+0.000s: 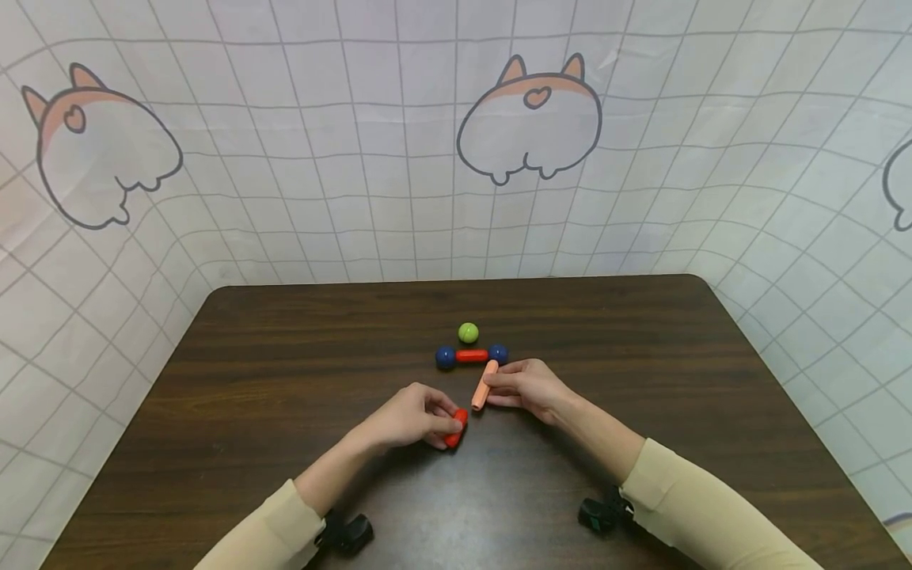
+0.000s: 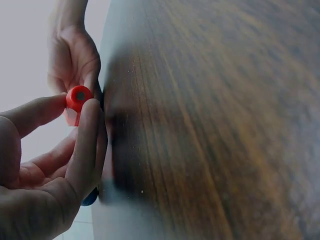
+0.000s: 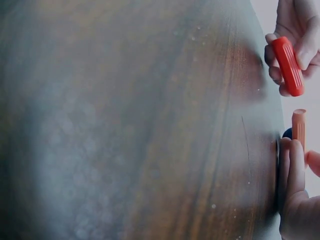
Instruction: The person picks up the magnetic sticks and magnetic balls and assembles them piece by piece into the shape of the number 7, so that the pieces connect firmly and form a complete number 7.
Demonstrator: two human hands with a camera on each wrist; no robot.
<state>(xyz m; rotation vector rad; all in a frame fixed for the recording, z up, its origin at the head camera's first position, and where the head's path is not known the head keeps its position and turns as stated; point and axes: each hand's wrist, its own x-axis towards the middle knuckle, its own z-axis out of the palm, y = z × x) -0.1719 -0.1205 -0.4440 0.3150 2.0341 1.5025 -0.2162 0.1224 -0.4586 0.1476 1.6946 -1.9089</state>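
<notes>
While pinching the nearer red rod (image 3: 289, 67) with the left hand (image 1: 416, 416), holding it on the near side of the orange rod (image 1: 484, 385) and a little to the left, just apart. Slanting its long axis away and rightward, roughly matching the orange rod's lean, with the neighbouring ends lying close. Curling the left thumb and fingers round that red piece, showing a grey spot (image 2: 80, 95) in one end. Gripping the orange rod from its right with the right hand (image 1: 526, 388), grasping between thumb and fingers, leaving the near end free. Seeing, just beyond the orange rod on the counter (image 1: 285, 356), a second red rod (image 1: 472, 356) between a left blue ball (image 1: 445, 358) and a right blue ball (image 1: 498, 351), the latter beside the orange rod's far end, not telling whether touching. Seeing a green ball (image 1: 468, 332) past that row, slightly left of the orange rod.
</notes>
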